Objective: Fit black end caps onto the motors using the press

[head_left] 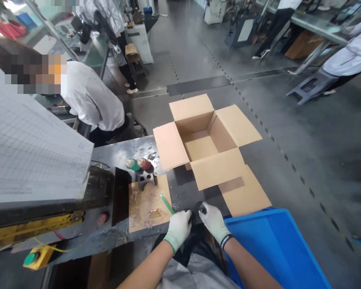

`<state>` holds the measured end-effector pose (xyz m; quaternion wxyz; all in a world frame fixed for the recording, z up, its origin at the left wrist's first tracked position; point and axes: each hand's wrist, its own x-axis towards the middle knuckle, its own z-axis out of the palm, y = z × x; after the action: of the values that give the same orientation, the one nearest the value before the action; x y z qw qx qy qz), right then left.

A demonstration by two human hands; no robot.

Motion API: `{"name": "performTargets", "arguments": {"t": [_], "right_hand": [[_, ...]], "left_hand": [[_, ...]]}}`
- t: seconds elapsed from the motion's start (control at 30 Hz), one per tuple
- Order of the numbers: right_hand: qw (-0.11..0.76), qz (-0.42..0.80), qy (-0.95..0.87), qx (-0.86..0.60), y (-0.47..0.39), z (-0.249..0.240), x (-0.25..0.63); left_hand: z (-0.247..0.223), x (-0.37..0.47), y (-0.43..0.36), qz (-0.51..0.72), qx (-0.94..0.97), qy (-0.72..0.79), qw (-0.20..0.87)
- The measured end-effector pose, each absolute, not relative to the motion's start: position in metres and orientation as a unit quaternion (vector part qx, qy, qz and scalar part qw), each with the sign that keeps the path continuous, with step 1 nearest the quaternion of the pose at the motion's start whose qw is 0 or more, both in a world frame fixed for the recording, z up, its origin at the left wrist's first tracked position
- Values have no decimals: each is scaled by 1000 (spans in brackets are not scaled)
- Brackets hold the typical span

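Seen on the bench [116, 154], from left: a metal block [146, 183] on a card [135, 220], then a green stick [167, 204]. Clamping a dark disc [193, 218] in the left hand [179, 228], a second disc [197, 208] in the right hand [213, 220], near the bench's edge, left of a blue bin [267, 237].

Ltg: mod. bright, diffuse. Glare: metal tabletop [132, 150], left. Shadow: soft, cardboard sheet [248, 198] under near box flap [218, 168]. Qual.: wide-angle distort. at edges; far bkgd. soft; pixelated patches far L.
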<state>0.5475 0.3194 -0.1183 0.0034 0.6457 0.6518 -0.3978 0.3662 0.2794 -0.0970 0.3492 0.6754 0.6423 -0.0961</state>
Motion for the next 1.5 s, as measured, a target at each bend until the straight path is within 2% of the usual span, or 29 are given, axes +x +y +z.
{"name": "performTargets", "arguments": {"t": [0.17, 0.27, 0.37, 0.47, 0.53, 0.63, 0.67, 0.77, 0.83, 0.9, 1.03, 1.17, 1.27, 1.37, 1.5], "right_hand": [[-2, -438, 650, 621, 321, -112, 545], [-30, -495, 647, 579, 333, -69, 563], [-154, -501, 678, 515, 373, 1, 593], [-264, -342, 764, 479, 446, 52, 612], [-196, -238, 824, 475, 501, 58, 611], [-32, -186, 856, 481, 559, 40, 597], [-12, -182, 854, 488, 568, 34, 593], [-33, -166, 836, 521, 558, 33, 601], [-64, -154, 819, 549, 526, 47, 628], [-130, -144, 784, 590, 476, 68, 672], [-266, -95, 620, 732, 321, 105, 777], [-266, -4, 392, 881, 122, 125, 856], [-273, 24, 268, 924, -13, 134, 876], [-318, 24, 175, 932, -113, 140, 871], [-377, 35, 95, 921, -203, 133, 871]], "left_hand": [[-96, 364, 290, -98, 646, 675, 343], [-87, 361, 288, -101, 635, 682, 350], [-76, 356, 277, -73, 614, 705, 346], [-70, 351, 264, -18, 597, 730, 332], [-67, 350, 257, 14, 602, 727, 330], [-58, 351, 250, 65, 619, 708, 334], [-54, 351, 248, 84, 622, 702, 336], [-38, 348, 239, 137, 618, 689, 352], [-28, 342, 232, 167, 611, 682, 366], [-19, 333, 226, 189, 611, 666, 384], [-16, 316, 221, 201, 631, 621, 419], [-29, 321, 216, 170, 674, 562, 448], [-41, 346, 207, 126, 709, 514, 466], [-50, 388, 196, 74, 744, 462, 478], [-59, 479, 173, 18, 802, 356, 479]]}}
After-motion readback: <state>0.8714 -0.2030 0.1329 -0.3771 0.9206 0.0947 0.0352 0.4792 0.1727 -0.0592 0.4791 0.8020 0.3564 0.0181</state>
